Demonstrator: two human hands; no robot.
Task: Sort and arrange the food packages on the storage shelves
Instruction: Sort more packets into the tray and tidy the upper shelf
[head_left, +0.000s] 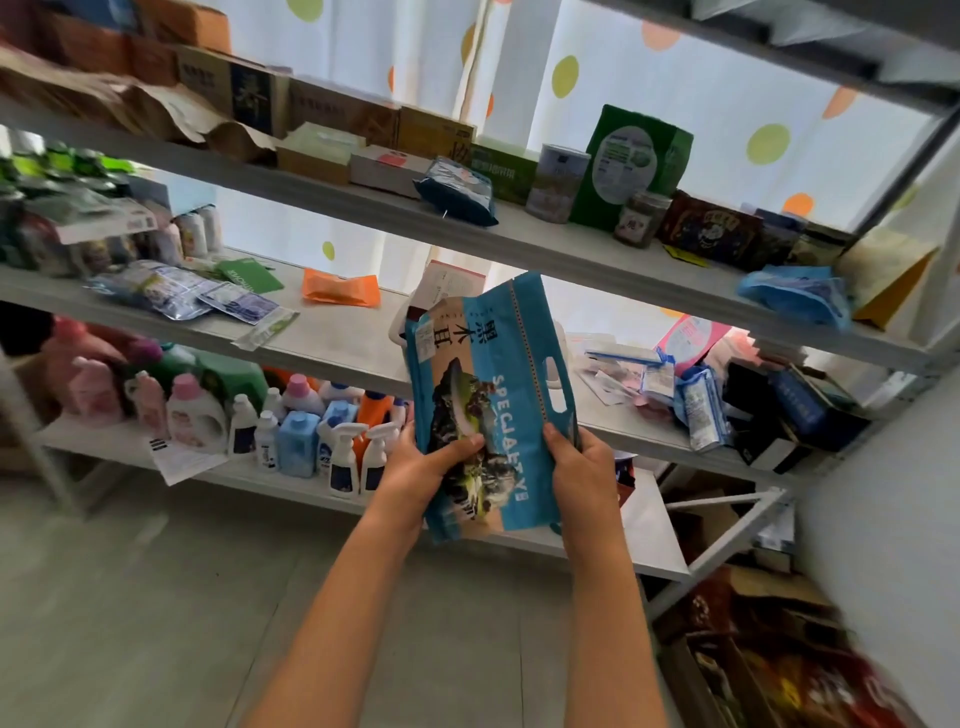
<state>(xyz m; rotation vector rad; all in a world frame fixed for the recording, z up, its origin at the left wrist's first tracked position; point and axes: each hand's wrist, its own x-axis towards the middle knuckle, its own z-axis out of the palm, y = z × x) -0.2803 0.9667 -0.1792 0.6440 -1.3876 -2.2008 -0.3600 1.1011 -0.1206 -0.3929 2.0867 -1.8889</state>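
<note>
Blue food pouch (488, 395) held upright in front of the middle shelf's front edge (332, 358), left hand (421, 462) and right hand (582, 462) each gripping its lower end; best kept two-handed until laid flat on bare shelf board

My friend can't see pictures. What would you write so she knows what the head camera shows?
Two hands, left hand and right hand, hold up a blue food bag in front of grey metal shelves. The shelves carry boxes, jars and packets, with an orange packet on the middle one and cleaning bottles on the lowest.
</note>
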